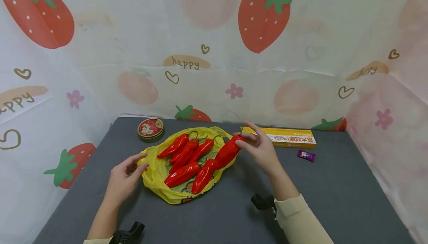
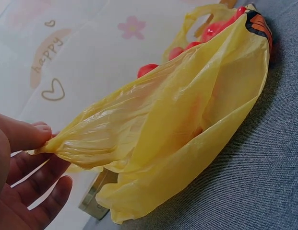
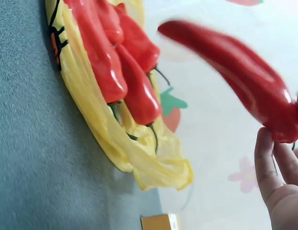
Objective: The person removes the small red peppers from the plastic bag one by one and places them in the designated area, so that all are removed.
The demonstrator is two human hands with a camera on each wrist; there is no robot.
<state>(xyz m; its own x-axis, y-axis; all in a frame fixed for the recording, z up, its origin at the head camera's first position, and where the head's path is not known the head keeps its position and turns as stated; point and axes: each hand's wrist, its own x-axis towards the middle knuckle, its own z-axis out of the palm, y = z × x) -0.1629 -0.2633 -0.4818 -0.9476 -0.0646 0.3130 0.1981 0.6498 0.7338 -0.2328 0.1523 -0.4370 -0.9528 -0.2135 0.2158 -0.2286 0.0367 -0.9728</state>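
A yellow plastic bag (image 1: 152,184) lies spread on the dark table with several glossy red chili peppers (image 1: 182,174) in it, their thin green stems showing. My left hand (image 1: 122,179) pinches the bag's left edge between thumb and fingers; in the left wrist view the plastic (image 2: 139,129) stretches taut from that pinch. My right hand (image 1: 262,151) grips one red chili pepper (image 1: 228,152) by its stem end, over the bag's right side. The right wrist view shows this held pepper (image 3: 235,67) raised apart from the others, its tip pointing away from the fingers.
A round red-lidded tin (image 1: 150,129) stands behind the bag at left. Toward the back right lies a yellow pasta box (image 1: 294,137), with a small purple packet (image 1: 306,155) in front of it. A strawberry-print cloth (image 1: 214,51) hangs behind the table.
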